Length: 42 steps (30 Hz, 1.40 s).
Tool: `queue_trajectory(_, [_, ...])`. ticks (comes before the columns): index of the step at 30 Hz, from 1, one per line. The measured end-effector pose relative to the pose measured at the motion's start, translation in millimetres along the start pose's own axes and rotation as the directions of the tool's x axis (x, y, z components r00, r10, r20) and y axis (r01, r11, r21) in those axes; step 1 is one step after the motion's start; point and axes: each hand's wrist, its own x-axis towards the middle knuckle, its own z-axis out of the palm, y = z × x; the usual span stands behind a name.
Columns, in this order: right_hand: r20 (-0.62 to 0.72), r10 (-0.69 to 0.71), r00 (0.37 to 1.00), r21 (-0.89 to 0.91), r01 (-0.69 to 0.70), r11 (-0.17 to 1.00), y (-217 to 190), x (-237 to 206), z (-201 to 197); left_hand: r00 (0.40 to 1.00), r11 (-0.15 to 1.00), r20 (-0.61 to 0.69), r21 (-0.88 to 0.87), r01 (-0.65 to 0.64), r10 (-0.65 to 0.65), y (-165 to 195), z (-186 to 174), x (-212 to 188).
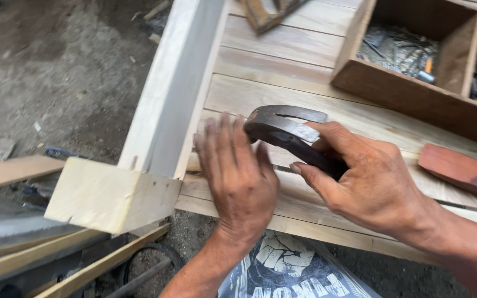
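Right hand: the right hand point(371, 185) clenched the hammer head point(285, 129) near its neck.
Left hand: the left hand point(237, 174) lay flat and released on the planks point(282, 88), beside the beam point(175, 88).
Hammer: looked heavy, stiff steel; the handle seemed the surer hold.
Beyond: nail box point(415, 94).

Two hands: left hand point(237, 171), right hand point(368, 185). One claw hammer head point(285, 129). One pale timber beam point(175, 88). One wooden compartment box point(415, 91) of nails. One reddish wood block point(462, 171).
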Motion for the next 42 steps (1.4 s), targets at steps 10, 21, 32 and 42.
queue_trajectory(10, [-0.215, 0.486, 0.847, -0.003, -0.499, 0.867, 43, -58, -41, 0.877, 0.798, 0.278, -0.578, -0.172, 0.391, 67, 16, 47])
queue_trajectory(21, [-0.437, 0.535, 0.723, 0.517, -0.285, 0.808, 143, -145, -80, 0.703, 0.657, 0.289, -0.679, -0.328, 0.65, 196, 71, 69])
queue_trajectory(32, [-0.347, 0.688, 0.637, 0.83, -0.133, 0.541, 212, -197, -99, 0.548, 0.625, 0.313, -0.5, -0.599, 0.776, 348, 195, 109])
queue_trajectory(42, [-0.337, 0.752, 0.566, 0.86, -0.14, 0.491, 223, -203, -101, 0.461, 0.715, 0.568, -0.385, -0.583, 0.682, 360, 223, 95])
